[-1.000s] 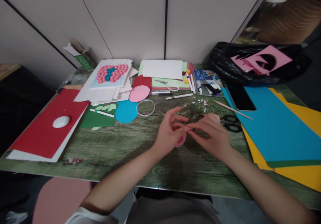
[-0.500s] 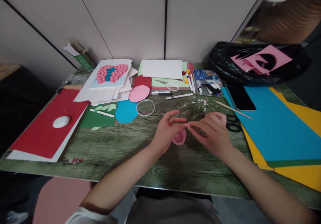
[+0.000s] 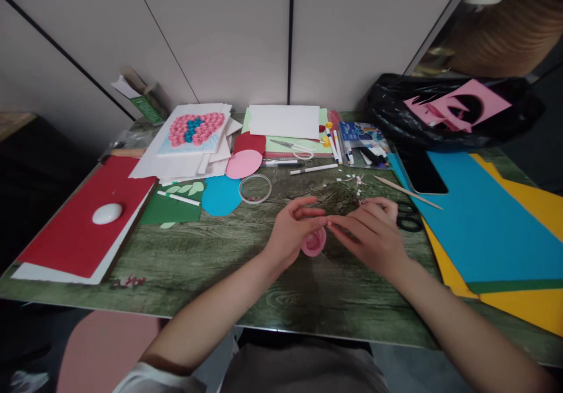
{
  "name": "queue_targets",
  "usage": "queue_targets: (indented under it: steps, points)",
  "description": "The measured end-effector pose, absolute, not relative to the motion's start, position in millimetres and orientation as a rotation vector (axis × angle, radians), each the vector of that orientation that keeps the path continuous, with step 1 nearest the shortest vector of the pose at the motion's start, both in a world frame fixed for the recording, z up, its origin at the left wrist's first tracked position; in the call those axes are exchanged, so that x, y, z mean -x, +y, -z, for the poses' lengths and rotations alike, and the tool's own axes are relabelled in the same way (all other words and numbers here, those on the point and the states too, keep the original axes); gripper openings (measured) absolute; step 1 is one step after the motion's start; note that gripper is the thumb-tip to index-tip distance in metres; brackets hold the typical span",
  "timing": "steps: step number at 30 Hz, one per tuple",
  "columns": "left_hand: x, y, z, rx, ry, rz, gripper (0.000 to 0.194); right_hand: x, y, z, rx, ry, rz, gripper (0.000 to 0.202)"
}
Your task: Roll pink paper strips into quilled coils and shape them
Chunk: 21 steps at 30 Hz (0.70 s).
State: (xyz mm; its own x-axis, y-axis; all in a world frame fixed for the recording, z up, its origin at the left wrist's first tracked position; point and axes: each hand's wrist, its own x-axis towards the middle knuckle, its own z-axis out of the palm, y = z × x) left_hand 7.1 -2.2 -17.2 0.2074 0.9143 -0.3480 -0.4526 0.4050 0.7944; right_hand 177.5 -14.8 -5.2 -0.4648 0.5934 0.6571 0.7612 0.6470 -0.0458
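Note:
Over the middle of the table, my left hand (image 3: 292,231) and my right hand (image 3: 372,234) meet fingertip to fingertip. Both are closed in a pinch on a small pink bit of paper, mostly hidden by the fingers. Just below the fingertips is a pink paper spiral (image 3: 314,242), coiled in rings and partly behind my left hand. The pinched bit appears to be part of this spiral, though the join is hidden. Black-handled scissors (image 3: 410,223) lie beside my right hand, their blades out of sight behind it.
A roll of clear tape (image 3: 255,189), a blue paper circle (image 3: 221,195) and a wooden stick (image 3: 409,193) lie beyond my hands. Blue sheets (image 3: 497,223) and a phone (image 3: 424,170) are right; red paper (image 3: 83,223) with a white oval object (image 3: 107,213) is left.
My hands stay together in almost the same place. The pink bit between the fingertips shows less now, and my left fingers have shifted slightly.

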Motion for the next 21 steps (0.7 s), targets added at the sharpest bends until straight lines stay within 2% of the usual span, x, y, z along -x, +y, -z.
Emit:
queue_targets:
  steps: [13, 21]
  points:
    - [-6.7, -2.7, 11.5, -0.558, 0.858, -0.959, 0.056, -177.8, -14.5, 5.4, 1.050, -2.191, 0.370, 0.014]
    - [-3.3, -1.4, 11.7, -0.715, 0.863, -0.962, 0.046, -177.4, -14.5, 5.6, 1.034, -2.188, 0.386, 0.011]
